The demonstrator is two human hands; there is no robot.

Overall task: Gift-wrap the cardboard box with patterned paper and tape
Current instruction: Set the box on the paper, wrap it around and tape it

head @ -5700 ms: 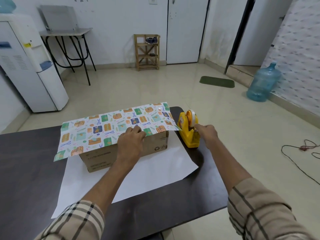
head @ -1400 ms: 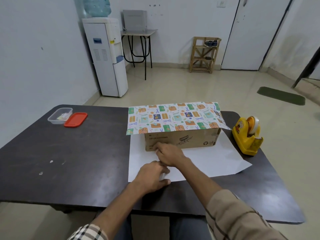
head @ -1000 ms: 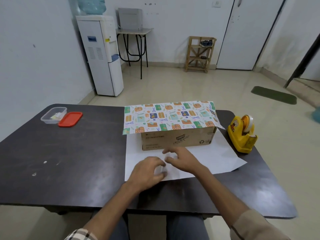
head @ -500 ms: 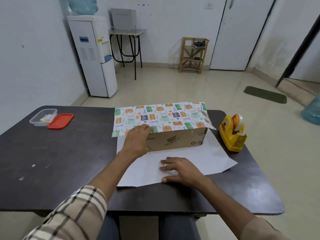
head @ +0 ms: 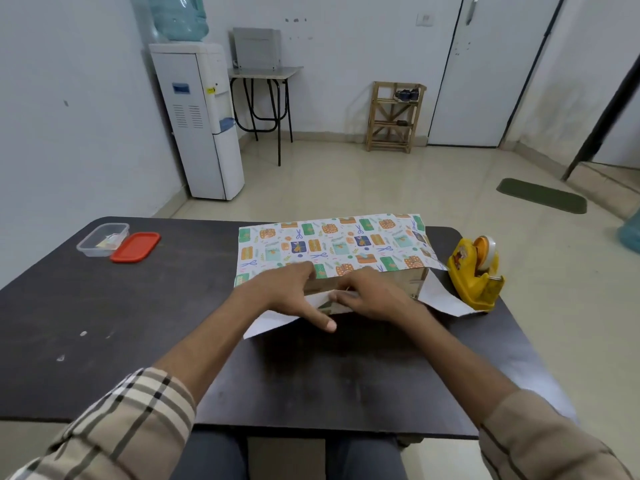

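My left hand (head: 287,294) lies spread on the paper (head: 332,240). My right hand (head: 375,299) pinches its white flap against the box (head: 412,284). The dispenser (head: 474,271) crowds the right corner, with a tub (head: 102,239) and lid (head: 135,247) far left.

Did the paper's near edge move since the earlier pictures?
Yes. The paper edge lay flat on the table; now left hand and right hand lift it toward the cardboard box.

One head-worn wide-angle camera looks forward and down from above the near edge of the bench (head: 104,306). The left hand (head: 287,294) and right hand (head: 377,299) lie near frame centre, close to the lens. The upper half shows the floor (head: 346,185) and the far wall (head: 346,46) with its door (head: 485,81).
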